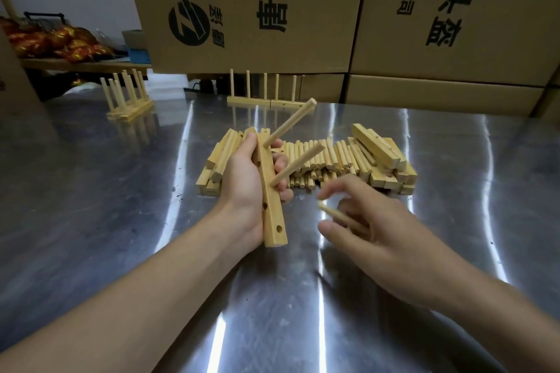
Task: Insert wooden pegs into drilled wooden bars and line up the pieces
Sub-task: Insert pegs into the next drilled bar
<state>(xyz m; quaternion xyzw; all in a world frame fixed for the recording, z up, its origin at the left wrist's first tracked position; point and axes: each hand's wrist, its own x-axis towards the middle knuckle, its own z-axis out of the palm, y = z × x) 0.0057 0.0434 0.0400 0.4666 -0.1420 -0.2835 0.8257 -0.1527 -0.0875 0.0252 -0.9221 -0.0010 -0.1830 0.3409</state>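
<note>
I found bare table (106,221) open across the bottom and left of the frame. At centre the pile (333,160) blocked the way. The held bar (274,215) stood before it, with two pegs (291,123) jutting right. Pegged bars (266,101) at upper centre and upper left, then boxes (333,24), closed off the top.

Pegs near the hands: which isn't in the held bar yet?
The peg held in the right hand; the other two stand in the bar gripped by the left hand.
</note>
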